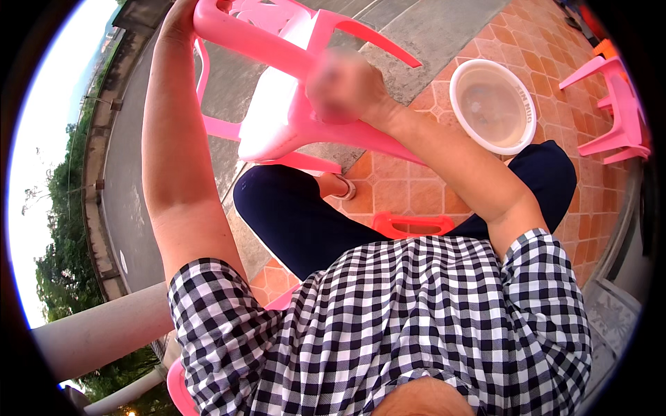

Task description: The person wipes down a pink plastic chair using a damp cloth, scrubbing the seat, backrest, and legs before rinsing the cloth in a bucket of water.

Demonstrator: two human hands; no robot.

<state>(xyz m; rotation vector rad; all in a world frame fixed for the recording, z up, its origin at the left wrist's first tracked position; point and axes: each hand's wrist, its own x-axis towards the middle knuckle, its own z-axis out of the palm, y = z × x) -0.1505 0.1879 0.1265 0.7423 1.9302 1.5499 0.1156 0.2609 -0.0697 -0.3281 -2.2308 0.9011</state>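
Note:
A pink plastic armchair (250, 41) stands tilted in front of my knees, with bright glare on its seat. At the top edge, my left hand (183, 14) is wrapped around the end of the chair's armrest, and its fingertips show on the far side. Against the chair's frame, near the seat, rests my right hand (346, 86). That hand is blurred, so whether it holds something cannot be made out. To its right, a white plastic basin (456, 101) with liquid in it sits on the tiles.
Orange floor tiles (416, 192) meet grey concrete (333, 21). A red plastic piece with a slot (413, 224) lies between my legs. More pink plastic furniture (622, 112) stands at the right. A thick round rail (104, 327) runs at lower left.

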